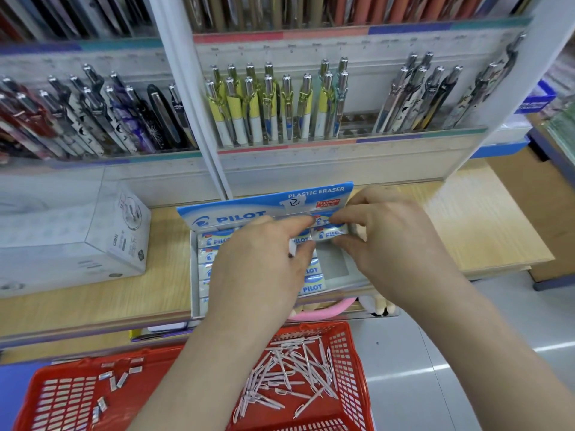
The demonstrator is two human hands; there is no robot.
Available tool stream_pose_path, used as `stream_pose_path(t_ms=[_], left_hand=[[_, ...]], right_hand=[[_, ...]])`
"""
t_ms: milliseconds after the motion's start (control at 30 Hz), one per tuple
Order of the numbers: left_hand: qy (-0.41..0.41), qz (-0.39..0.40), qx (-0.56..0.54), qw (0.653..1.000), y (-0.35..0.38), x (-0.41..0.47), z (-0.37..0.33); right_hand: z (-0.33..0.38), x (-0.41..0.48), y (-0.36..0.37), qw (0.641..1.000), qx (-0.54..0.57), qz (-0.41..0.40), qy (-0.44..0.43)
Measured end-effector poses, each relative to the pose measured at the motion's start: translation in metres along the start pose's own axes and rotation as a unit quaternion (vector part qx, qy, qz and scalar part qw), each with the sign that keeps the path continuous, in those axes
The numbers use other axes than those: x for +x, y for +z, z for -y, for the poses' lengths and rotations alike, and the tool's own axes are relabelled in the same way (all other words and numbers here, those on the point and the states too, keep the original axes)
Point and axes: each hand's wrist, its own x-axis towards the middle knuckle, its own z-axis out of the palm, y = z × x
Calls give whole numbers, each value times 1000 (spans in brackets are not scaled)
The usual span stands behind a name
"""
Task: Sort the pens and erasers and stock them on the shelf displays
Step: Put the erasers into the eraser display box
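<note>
Item: sleeved eraser [329, 234], small, light, firm, likely slick in its wrapper; best taken by the long edges. Location: over the back of the display box [336, 269], pinched by the right hand [385, 244]. The left hand [258, 269] is curled alongside, its hold unclear. The hands hide some of the box rows, and the arms cover part of the red basket [351, 353].

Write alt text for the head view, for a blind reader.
The right hand pinches a Pilot eraser over the open eraser box on a shelf, and the left hand pinches a second eraser beside it. Below sits a red basket holding loose pens and erasers; pen displays stand behind.
</note>
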Motion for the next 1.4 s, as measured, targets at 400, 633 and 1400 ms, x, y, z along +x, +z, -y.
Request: stream_pose_path(t_ms=[400, 633, 1400], left_hand=[[-26, 37, -16, 999, -1, 5, 2], [-208, 92, -645, 730, -18, -12, -4], [-127, 67, -568, 810, -18, -24, -3]], right_hand=[[4, -2, 13, 996, 48, -12, 68], [31, -18, -27, 882, 443, 40, 155], [36, -37, -30, 839, 501, 58, 204]])
